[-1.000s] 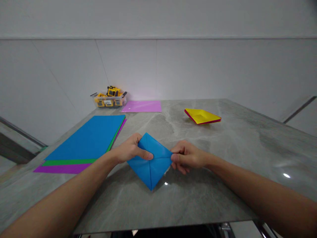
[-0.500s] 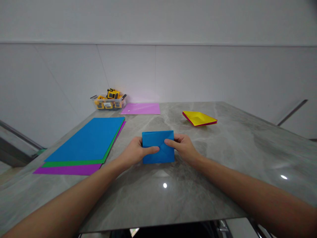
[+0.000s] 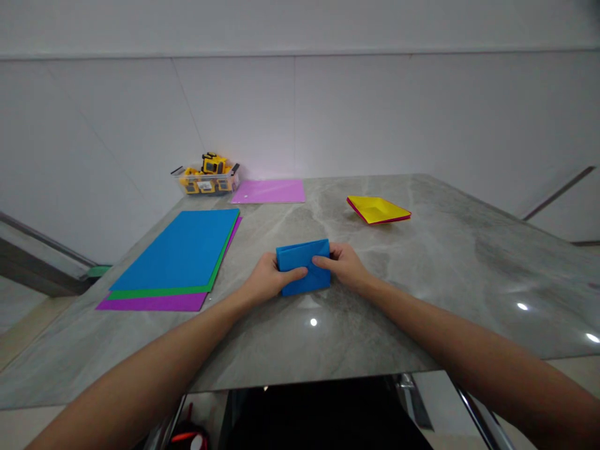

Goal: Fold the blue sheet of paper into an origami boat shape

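Between my two hands is a small folded sheet of blue paper (image 3: 304, 283), held upright and slightly tilted just above the table. Its top edge shows two layers a little apart at the left. My left hand (image 3: 268, 277) pinches the left side, thumb across the front face. On the right side, my right hand (image 3: 344, 265) grips with its thumb also pressed on the front. The other fingers of both hands are mostly hidden behind the paper.
Left on the grey marble-look table (image 3: 262, 356) lies a stack of blue, green and purple sheets (image 3: 178, 250). Farther back stand a clear bin of yellow toy vehicles (image 3: 209, 181) and a pink sheet (image 3: 269, 191). A yellow and red folded paper (image 3: 379, 210) rests back right.
The view has tipped downward, showing more below the table's front edge. The blue folded paper has tilted, its right side now higher, and both hands keep hold of it.
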A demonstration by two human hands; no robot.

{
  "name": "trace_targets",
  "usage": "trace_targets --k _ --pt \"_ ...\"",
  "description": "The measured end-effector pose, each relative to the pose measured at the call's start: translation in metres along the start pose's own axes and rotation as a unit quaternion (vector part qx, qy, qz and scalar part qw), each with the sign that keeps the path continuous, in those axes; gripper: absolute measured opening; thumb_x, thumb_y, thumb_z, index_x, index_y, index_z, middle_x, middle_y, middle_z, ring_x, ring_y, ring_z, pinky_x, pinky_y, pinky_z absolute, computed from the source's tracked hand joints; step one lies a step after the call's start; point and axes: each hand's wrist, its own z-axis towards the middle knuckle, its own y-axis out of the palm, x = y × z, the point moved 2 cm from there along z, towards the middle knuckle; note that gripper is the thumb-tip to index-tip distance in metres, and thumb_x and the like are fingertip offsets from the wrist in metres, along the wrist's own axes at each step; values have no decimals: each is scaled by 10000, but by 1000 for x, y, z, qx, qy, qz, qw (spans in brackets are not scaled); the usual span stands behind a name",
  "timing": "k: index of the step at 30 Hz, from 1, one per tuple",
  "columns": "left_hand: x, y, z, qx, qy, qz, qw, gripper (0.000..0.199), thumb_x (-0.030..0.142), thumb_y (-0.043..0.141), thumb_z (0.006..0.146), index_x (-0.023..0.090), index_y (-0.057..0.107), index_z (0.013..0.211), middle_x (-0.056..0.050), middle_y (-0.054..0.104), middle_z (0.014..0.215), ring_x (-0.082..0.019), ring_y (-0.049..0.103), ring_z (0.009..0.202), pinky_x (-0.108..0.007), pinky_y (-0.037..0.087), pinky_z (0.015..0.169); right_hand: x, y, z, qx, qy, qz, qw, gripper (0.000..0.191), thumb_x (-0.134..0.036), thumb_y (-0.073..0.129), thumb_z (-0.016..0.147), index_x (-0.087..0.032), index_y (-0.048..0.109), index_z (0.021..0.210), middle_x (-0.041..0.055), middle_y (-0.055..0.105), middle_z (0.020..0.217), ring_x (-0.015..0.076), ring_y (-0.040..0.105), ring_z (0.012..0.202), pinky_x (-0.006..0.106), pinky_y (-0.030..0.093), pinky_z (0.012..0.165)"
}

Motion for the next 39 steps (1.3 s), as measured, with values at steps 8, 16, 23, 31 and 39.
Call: trace_targets --k 8,16,23,31,39 --pt "-3 9 9 0 24 -28 999 494 398 801 663 106 698 1048 -115 754 1001 -278 710 884 -402 569 824 -2 -14 2 15 -30 -88 996 299 -425 747 662 -147 645 707 16 671 665 153 594 598 292 514 605" --pt "1 13 -13 21 14 -53 998 416 407 791 680 145 720 996 -80 763 951 -253 712 842 -361 582 776 -9 3 -19 29 -35 -73 996 267 -412 691 756 -158 669 835 23 656 730 152 591 633 282 508 613" --pt "-6 21 -22 43 -70 -78 994 415 475 783 650 148 726 898 -87 755 824 -241 696 720 -348 580 683 -23 4 -29 3 -26 -158 987 307 -442 625 825 -166 633 691 18 605 648 144 536 592 263 459 567" --pt "-32 13 -12 68 -95 9 993 452 558 734 671 160 705 884 -109 730 832 -255 671 756 -358 559 713 -14 -3 -17 -4 16 -86 996 305 -449 655 820 -150 716 815 60 696 804 181 631 725 296 509 680" --pt "-22 0 -3 45 -63 11 997 483 636 580 779 169 703 791 -74 698 745 -245 641 736 -319 540 669 -4 4 -8 -10 68 4 998 287 -461 688 781 -180 723 827 43 697 790 179 640 719 309 522 699"
